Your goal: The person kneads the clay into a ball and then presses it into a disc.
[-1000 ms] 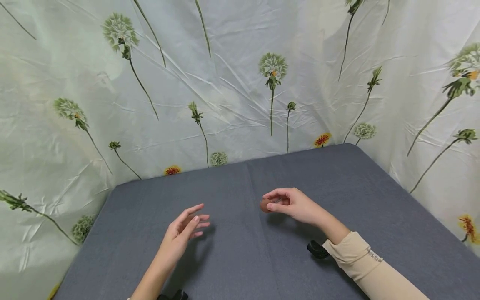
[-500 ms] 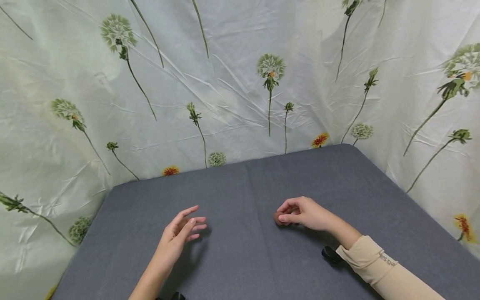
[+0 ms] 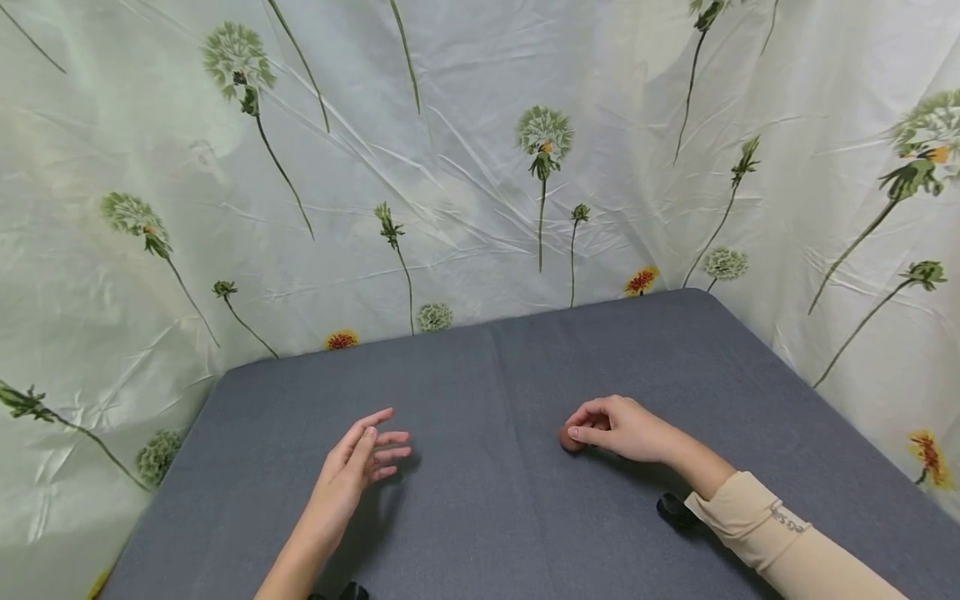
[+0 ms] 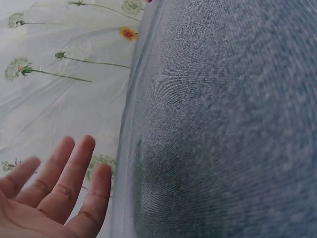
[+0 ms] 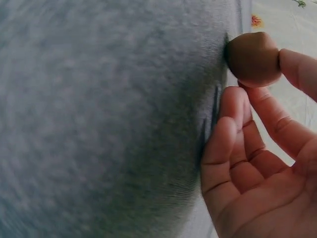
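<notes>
My right hand (image 3: 626, 429) pinches a small, smooth brown ball (image 3: 570, 439), slightly angular in outline, right of the table's middle. In the right wrist view the thumb touches one side of the ball (image 5: 255, 58) and the index finger the other, while the other fingers curl in below. The ball is right at the cloth surface. On the left, my left hand (image 3: 352, 471) is held over the table with relaxed, spread fingers and nothing in it. Its fingers (image 4: 64, 193) show apart in the left wrist view.
A dark grey cloth covers the table (image 3: 450, 375). Behind it and at both sides hangs a pale curtain (image 3: 465, 167) printed with dandelions. A black strap (image 3: 675, 511) shows at the right wrist, below the beige sleeve (image 3: 780, 533).
My right hand has moved right and toward me with the brown ball, down to the cloth. The left hand has stayed nearly in place, shifting slightly left.
</notes>
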`<state>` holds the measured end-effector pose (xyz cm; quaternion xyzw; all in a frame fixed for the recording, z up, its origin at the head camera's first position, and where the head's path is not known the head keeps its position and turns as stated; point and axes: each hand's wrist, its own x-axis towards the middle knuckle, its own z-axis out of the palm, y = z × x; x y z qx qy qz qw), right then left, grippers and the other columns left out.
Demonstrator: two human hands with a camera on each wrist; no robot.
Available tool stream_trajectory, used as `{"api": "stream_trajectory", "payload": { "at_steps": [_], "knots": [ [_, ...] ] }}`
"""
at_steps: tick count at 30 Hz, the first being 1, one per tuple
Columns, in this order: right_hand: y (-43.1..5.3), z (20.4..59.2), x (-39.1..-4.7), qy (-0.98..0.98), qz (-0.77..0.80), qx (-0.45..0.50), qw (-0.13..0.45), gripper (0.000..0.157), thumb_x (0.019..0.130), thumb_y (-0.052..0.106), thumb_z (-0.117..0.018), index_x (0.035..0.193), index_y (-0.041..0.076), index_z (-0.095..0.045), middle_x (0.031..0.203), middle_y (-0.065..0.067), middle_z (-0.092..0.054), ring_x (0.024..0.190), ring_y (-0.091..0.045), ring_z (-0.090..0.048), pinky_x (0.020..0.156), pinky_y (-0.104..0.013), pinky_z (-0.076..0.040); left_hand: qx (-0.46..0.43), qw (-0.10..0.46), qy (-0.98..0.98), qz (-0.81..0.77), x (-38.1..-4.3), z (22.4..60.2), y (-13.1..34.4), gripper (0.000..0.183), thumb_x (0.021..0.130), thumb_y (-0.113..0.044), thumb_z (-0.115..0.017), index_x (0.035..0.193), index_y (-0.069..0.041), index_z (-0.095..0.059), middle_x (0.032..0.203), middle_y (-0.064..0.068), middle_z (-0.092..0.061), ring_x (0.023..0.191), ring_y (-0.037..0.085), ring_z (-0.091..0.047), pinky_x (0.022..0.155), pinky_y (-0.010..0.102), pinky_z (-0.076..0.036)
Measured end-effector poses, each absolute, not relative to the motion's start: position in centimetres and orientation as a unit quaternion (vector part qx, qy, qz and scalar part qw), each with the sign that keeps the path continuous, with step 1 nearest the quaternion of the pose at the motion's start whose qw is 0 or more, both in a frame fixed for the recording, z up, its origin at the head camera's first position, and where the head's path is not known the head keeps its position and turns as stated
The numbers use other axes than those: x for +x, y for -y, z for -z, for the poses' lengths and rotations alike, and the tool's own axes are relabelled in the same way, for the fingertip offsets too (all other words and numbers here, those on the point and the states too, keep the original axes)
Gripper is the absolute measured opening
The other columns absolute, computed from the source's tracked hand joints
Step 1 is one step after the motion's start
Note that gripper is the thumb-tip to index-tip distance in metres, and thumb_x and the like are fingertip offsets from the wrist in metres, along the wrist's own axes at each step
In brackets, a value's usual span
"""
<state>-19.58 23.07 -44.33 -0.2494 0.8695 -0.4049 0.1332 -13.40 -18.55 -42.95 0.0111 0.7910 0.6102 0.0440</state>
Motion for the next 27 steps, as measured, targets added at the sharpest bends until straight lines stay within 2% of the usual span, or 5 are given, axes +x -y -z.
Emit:
{"api": "stream_trajectory", "payload": {
  "at_steps": [6, 16, 20, 25, 27],
  "knots": [
    [-23.3, 44.1, -20.0, -0.876, 0.387, -0.258, 0.128, 0.025, 0.106, 0.028, -0.069, 0.119, 0.009, -0.079, 0.105, 0.002, -0.079, 0.083, 0.0, -0.064, 0.071, -0.024, -0.052, 0.012, 0.014, -0.781, -0.625, -13.3, 42.5, 19.3, 0.056, 0.119, -0.05, -0.026, 0.16, -0.015, -0.042, 0.14, 0.022, -0.068, 0.115, 0.014, -0.076, 0.094, 0.029, -0.06],
    [-22.9, 43.5, -20.1, -0.878, 0.375, -0.268, 0.13, 0.023, 0.107, 0.025, -0.068, 0.119, 0.009, -0.079, 0.107, 0.0, -0.08, 0.087, -0.003, -0.068, 0.075, -0.025, -0.053, 0.013, 0.006, -0.783, -0.622, -13.3, 42.2, 19.8, 0.057, 0.118, -0.051, -0.025, 0.16, -0.015, -0.041, 0.14, 0.022, -0.068, 0.113, 0.011, -0.075, 0.093, 0.027, -0.059],
    [-22.7, 43.5, -20.2, -0.879, 0.372, -0.267, 0.132, 0.023, 0.107, 0.029, -0.068, 0.117, 0.01, -0.079, 0.107, 0.002, -0.08, 0.09, -0.004, -0.07, 0.078, -0.025, -0.055, 0.014, 0.005, -0.781, -0.624, -13.3, 42.2, 19.9, 0.056, 0.119, -0.05, -0.026, 0.16, -0.015, -0.041, 0.135, 0.015, -0.071, 0.114, 0.012, -0.075, 0.094, 0.027, -0.059],
    [-22.0, 43.3, -20.4, -0.889, 0.362, -0.257, 0.115, 0.023, 0.109, 0.032, -0.066, 0.113, 0.013, -0.079, 0.096, 0.009, -0.076, 0.083, -0.003, -0.065, 0.078, -0.025, -0.052, 0.017, 0.005, -0.78, -0.626, -13.4, 42.1, 20.1, 0.056, 0.119, -0.051, -0.026, 0.159, -0.015, -0.041, 0.135, 0.015, -0.071, 0.114, 0.013, -0.075, 0.094, 0.028, -0.06],
    [-21.3, 43.1, -20.5, -0.893, 0.355, -0.256, 0.107, 0.025, 0.11, 0.032, -0.064, 0.114, 0.011, -0.078, 0.091, 0.008, -0.074, 0.081, -0.004, -0.063, 0.079, -0.027, -0.051, 0.017, 0.005, -0.78, -0.625, -13.4, 42.0, 20.1, 0.057, 0.118, -0.052, -0.026, 0.159, -0.015, -0.041, 0.138, 0.019, -0.069, 0.114, 0.012, -0.075, 0.094, 0.028, -0.06]
  ]
}}
